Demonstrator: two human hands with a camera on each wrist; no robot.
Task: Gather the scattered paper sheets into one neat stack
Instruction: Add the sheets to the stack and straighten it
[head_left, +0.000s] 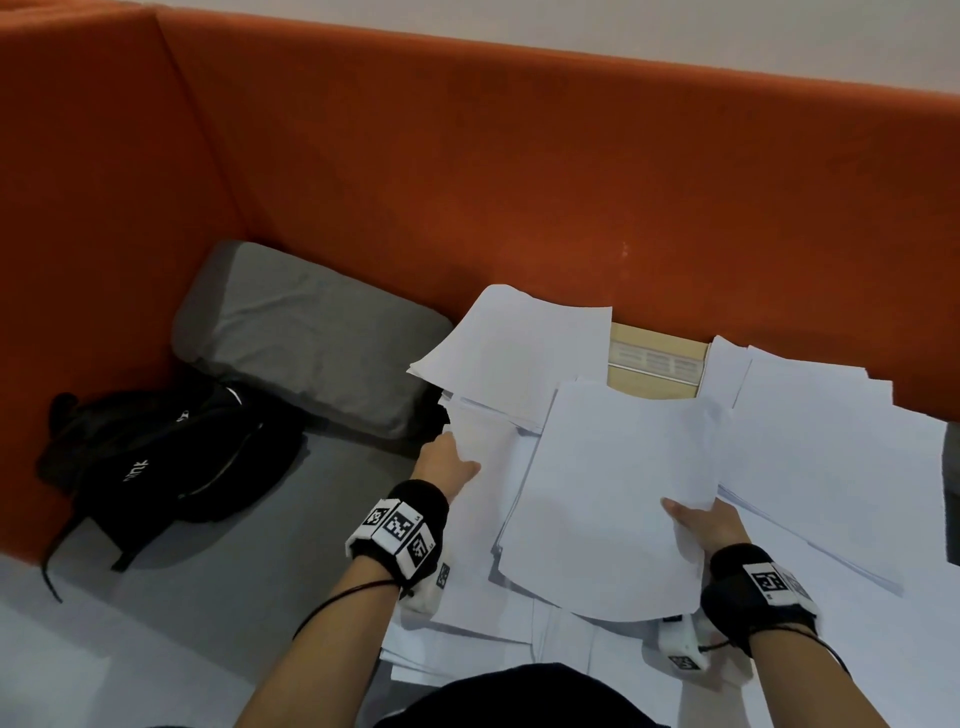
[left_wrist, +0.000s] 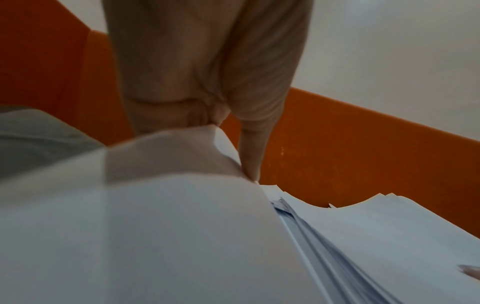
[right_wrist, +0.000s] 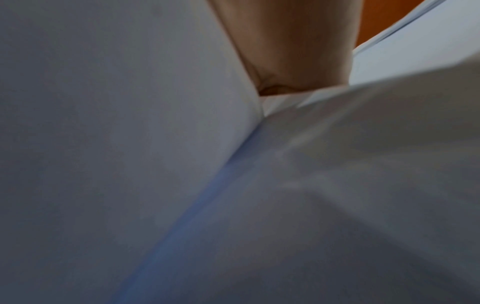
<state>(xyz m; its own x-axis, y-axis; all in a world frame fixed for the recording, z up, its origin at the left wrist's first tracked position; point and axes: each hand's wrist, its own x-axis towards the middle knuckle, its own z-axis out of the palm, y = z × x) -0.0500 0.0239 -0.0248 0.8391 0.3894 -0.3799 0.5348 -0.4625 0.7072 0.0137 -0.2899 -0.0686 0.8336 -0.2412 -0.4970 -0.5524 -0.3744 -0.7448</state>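
White paper sheets lie scattered in overlapping piles (head_left: 831, 457) across the table, some reaching the back edge (head_left: 519, 348). My right hand (head_left: 698, 522) grips the near right corner of a loose bundle of sheets (head_left: 613, 493), lifted slightly over the pile. In the right wrist view the thumb (right_wrist: 293, 51) presses onto that paper (right_wrist: 130, 144). My left hand (head_left: 445, 460) is at the pile's left edge and pinches a sheet (left_wrist: 155, 226). Its thumb (left_wrist: 252, 144) lies on top and its fingers are hidden under the paper.
An orange padded partition (head_left: 519, 182) runs behind and to the left of the table. A grey cushion (head_left: 306, 338) and a black backpack (head_left: 156, 457) lie on the grey seat at the left. A strip of wooden tabletop (head_left: 657, 364) shows between the sheets.
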